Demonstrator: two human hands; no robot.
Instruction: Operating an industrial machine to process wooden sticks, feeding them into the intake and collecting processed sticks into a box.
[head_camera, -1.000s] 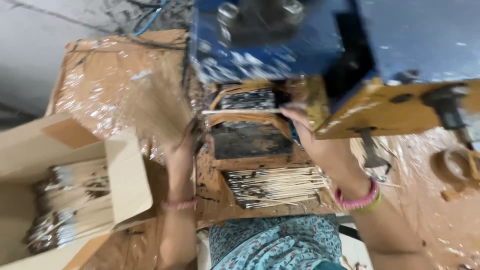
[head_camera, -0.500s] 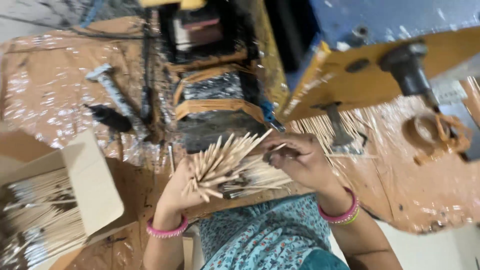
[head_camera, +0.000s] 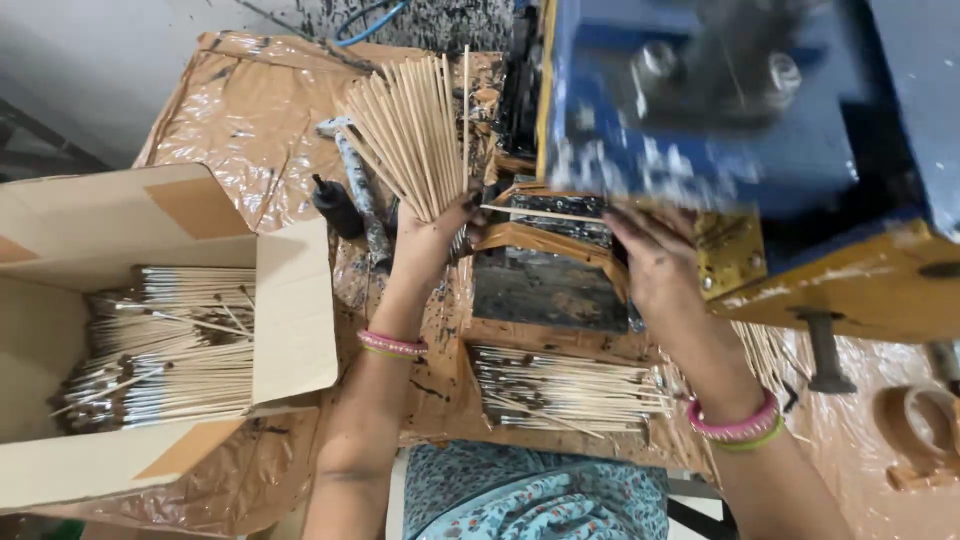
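1. left hand (head_camera: 432, 232) closed round the lower ends of a fanned bundle of thin pale wooden sticks (head_camera: 415, 130), fan spreads up and away over the crinkled brown plastic sheet on the bench (head_camera: 240, 110)
2. right hand (head_camera: 655, 262) at the mouth of the blue and yellow metal machine (head_camera: 740, 150), fingers curled on a single pale stick (head_camera: 545, 214) lying across the feed slot; grip looks like a light pinch, exact closure hard to tell
3. to do this well, judging by the layout: keep the bundle tight at the base so the fan does not spill, feed one stick at a time, level and square to the slot, fingers clear of the machine parts
4. sticks in the bundle look bare, straight, even in length, light tan
5. flat pile of sticks with dark coated ends (head_camera: 565, 390) lies on the wooden tray (head_camera: 480, 330) just below the machine, close to the person's body
6. open cardboard box (head_camera: 290, 310) to the left holds more dark-coated sticks (head_camera: 165, 350), stacked sideways
7. dark small bottle (head_camera: 335, 205) and a grey metal tool (head_camera: 358, 185) lie on the plastic sheet just left of the left hand
8. pink bangles on both wrists
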